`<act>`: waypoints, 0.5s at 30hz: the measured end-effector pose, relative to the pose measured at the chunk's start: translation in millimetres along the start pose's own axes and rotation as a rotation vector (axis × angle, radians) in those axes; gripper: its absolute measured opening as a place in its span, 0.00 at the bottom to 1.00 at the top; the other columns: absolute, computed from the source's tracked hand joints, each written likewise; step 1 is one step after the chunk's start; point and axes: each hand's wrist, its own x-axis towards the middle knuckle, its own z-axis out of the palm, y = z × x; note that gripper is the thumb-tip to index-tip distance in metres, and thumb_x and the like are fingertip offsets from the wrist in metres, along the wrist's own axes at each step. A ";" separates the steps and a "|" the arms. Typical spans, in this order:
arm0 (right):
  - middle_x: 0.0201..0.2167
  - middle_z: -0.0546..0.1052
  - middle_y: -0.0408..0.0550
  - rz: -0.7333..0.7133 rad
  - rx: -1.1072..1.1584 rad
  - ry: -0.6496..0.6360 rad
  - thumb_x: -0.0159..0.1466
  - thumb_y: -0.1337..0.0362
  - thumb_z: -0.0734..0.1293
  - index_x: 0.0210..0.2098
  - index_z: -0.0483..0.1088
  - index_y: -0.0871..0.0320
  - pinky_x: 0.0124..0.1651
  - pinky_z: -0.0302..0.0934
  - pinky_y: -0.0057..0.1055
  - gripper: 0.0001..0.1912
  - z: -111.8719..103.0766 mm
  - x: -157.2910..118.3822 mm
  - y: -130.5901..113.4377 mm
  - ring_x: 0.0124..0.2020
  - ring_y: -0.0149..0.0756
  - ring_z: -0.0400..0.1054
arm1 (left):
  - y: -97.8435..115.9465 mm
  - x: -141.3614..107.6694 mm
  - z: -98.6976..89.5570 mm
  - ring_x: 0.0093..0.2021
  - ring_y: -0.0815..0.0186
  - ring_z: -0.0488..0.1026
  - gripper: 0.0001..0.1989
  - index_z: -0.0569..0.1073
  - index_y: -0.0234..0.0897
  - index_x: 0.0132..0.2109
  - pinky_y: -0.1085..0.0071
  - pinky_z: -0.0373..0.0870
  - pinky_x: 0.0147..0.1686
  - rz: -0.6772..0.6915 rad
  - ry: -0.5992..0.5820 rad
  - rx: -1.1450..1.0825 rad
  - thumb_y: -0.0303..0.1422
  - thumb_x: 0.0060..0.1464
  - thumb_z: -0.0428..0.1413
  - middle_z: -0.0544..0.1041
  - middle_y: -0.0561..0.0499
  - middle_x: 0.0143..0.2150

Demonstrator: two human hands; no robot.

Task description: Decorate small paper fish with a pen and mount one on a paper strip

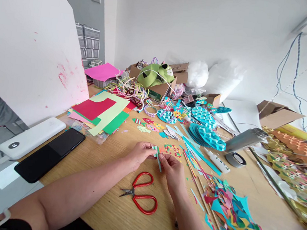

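Note:
In the middle of the wooden table, my left hand (pixel 141 154) pinches a small green-and-white striped paper piece (pixel 155 149). My right hand (pixel 173 170) meets it from the other side, thumb and finger closed on a thin pale-blue paper strip (pixel 160 165) that hangs down across the piece. Whether strip and piece are joined, I cannot tell. Just below my hands lie red-handled scissors (pixel 136 195), blades apart and pointing left. Beyond my fingers are tiny coloured paper dots (pixel 173 149) and several patterned paper fish (pixel 152 127).
Coloured paper sheets (pixel 95 109) lie back left, near a black phone (pixel 50 155) and a white power bank (pixel 33 137). Blue scalloped paper shapes (pixel 206 136), a glue bottle (pixel 217 161) and a metal flask (pixel 246 139) stand right. Paper scraps (pixel 237 220) heap at front right beside thin sticks (pixel 202 194).

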 end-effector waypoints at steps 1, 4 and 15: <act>0.18 0.69 0.42 0.006 0.003 -0.001 0.47 0.40 0.73 0.27 0.74 0.61 0.22 0.46 0.28 0.28 0.0 0.0 0.1 0.19 0.29 0.54 | -0.1 0.0 -0.2 0.31 0.65 0.71 0.11 0.77 0.32 0.27 0.63 0.71 0.42 -0.001 0.000 0.000 0.35 0.34 0.65 0.75 0.50 0.27; 0.18 0.69 0.42 0.021 0.013 -0.003 0.47 0.40 0.74 0.27 0.74 0.61 0.22 0.46 0.28 0.28 0.3 -0.3 0.5 0.19 0.29 0.54 | -0.2 -0.5 -0.7 0.31 0.65 0.71 0.11 0.77 0.32 0.27 0.64 0.71 0.42 -0.002 -0.003 0.000 0.34 0.35 0.65 0.75 0.50 0.27; 0.17 0.67 0.41 0.059 0.024 0.009 0.46 0.41 0.74 0.26 0.74 0.61 0.22 0.45 0.28 0.27 1.2 -1.2 0.3 0.19 0.29 0.53 | -2.5 -0.7 -0.8 0.32 0.65 0.71 0.11 0.76 0.32 0.26 0.64 0.71 0.41 -0.006 0.003 -0.005 0.35 0.34 0.66 0.76 0.50 0.28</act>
